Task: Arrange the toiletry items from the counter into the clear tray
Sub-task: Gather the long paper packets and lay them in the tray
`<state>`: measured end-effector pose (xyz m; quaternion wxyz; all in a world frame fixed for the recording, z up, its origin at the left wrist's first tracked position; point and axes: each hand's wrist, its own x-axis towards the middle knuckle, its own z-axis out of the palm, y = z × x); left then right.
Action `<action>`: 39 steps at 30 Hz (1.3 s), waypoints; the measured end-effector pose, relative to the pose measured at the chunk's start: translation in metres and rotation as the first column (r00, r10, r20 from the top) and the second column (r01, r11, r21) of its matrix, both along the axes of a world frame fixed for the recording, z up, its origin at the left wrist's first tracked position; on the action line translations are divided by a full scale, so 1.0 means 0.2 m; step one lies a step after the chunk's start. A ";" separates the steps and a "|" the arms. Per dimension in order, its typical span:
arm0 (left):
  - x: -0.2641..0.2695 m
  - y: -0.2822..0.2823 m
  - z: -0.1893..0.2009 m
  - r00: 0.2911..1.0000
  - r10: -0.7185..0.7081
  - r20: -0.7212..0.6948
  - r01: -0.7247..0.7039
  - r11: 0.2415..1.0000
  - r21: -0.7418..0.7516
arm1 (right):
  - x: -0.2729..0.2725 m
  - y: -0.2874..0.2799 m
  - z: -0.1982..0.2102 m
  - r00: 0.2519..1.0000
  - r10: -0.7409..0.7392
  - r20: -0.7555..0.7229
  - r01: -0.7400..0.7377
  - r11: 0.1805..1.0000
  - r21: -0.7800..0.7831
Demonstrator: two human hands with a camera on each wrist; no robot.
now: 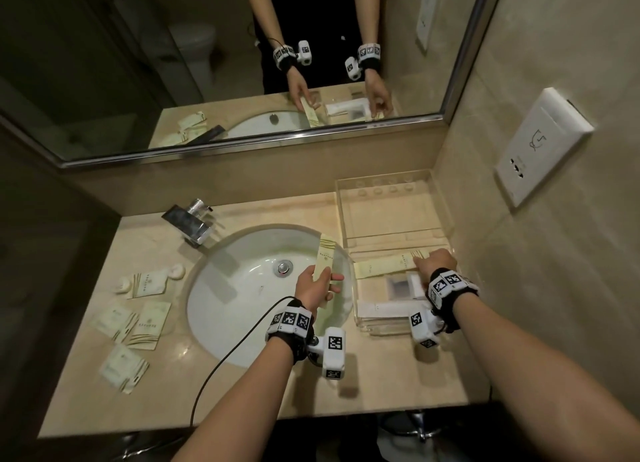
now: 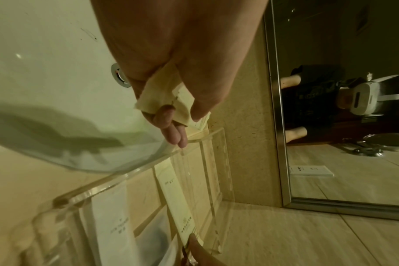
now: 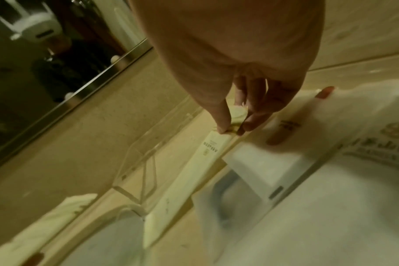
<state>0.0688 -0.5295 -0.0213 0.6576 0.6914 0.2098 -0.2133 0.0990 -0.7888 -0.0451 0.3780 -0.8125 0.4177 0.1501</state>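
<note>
My left hand (image 1: 327,281) grips a long cream box (image 1: 325,255) by its lower end and holds it over the sink, just left of the clear tray (image 1: 388,219). In the left wrist view that hand (image 2: 182,111) is wrapped round the box (image 2: 159,93). My right hand (image 1: 420,261) pinches the right end of a second long cream box (image 1: 384,265), which lies across the tray. The right wrist view shows thumb and finger of this hand (image 3: 233,128) on that box (image 3: 194,171). White packets (image 1: 381,310) and a white windowed box (image 1: 401,285) lie in the tray's near part.
Several cream sachets (image 1: 147,283) and two round soaps (image 1: 176,271) lie on the counter left of the sink (image 1: 235,299). A chrome faucet (image 1: 194,222) stands at the back left. A wall socket plate (image 1: 540,146) is on the right wall, a mirror behind.
</note>
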 end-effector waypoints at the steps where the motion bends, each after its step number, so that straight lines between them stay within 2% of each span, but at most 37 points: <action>1: 0.00 0.00 0.00 1.000 -0.002 0.002 0.002 1.000 0.000 | 0.00 0.00 -0.01 0.999 0.032 -0.020 -0.033 0.999 -0.034; 5: 0.00 0.01 0.00 1.000 -0.011 0.012 0.011 1.000 -0.007 | 0.00 -0.01 -0.02 0.987 0.149 -0.058 -0.156 0.980 -0.125; 13: 0.01 0.01 0.00 1.000 0.013 0.027 -0.012 0.998 -0.054 | -0.01 0.00 0.00 0.980 0.186 -0.067 -0.195 0.962 -0.189; 16: 0.03 0.01 0.00 0.997 -0.035 0.070 0.039 0.998 -0.050 | -0.02 0.03 0.04 0.980 0.190 0.064 -0.174 0.964 -0.201; 17: 0.03 0.00 0.01 0.994 -0.061 0.095 0.066 0.997 -0.046 | -0.02 0.05 0.08 0.970 0.185 0.159 -0.163 0.976 -0.141; 19: 0.05 -0.03 0.03 0.985 -0.115 0.131 0.121 0.992 -0.038 | -0.01 0.11 0.15 0.934 0.152 0.324 -0.200 0.973 0.119; 21: 0.06 -0.09 0.05 0.975 -0.170 0.144 0.177 0.984 -0.037 | 0.00 0.17 0.24 0.914 0.165 0.371 -0.314 0.867 0.388; 22: 0.07 -0.12 0.05 0.971 -0.189 0.146 0.198 0.979 -0.046 | 0.00 0.19 0.26 0.904 0.191 0.384 -0.364 0.813 0.454; 23: 0.07 -0.15 0.06 0.970 -0.196 0.146 0.207 0.976 -0.061 | 0.00 0.19 0.27 0.894 0.204 0.400 -0.394 0.784 0.479; 25: 0.09 -0.18 0.05 0.973 -0.182 0.142 0.191 0.980 -0.051 | 0.02 0.17 0.25 0.901 0.139 0.411 -0.347 0.800 0.490; 27: 0.10 -0.19 0.03 0.970 -0.169 0.173 0.149 0.982 0.120 | 0.01 0.12 0.20 0.929 -0.006 0.370 -0.198 0.837 0.510; 29: 0.11 -0.17 0.01 0.941 -0.219 0.258 0.105 0.913 0.395 | -0.01 0.04 0.13 0.946 -0.109 0.305 -0.052 0.879 0.473; 31: 0.09 -0.17 -0.01 0.865 -0.360 0.350 0.112 0.817 0.565 | -0.05 -0.02 0.06 0.958 -0.154 0.243 0.041 0.909 0.414; 35: 0.06 -0.20 -0.02 0.707 -0.611 0.355 0.283 0.705 0.650 | -0.07 -0.07 -0.03 0.957 -0.239 0.162 0.151 0.893 0.425; 37: 0.05 -0.22 -0.04 0.651 -0.695 0.304 0.354 0.633 0.689 | -0.05 -0.06 -0.03 0.977 -0.179 0.114 0.126 0.922 0.366; 39: 0.04 -0.24 -0.05 0.603 -0.763 0.233 0.417 0.551 0.723 | -0.05 -0.03 0.01 0.996 -0.061 0.072 0.043 0.972 0.231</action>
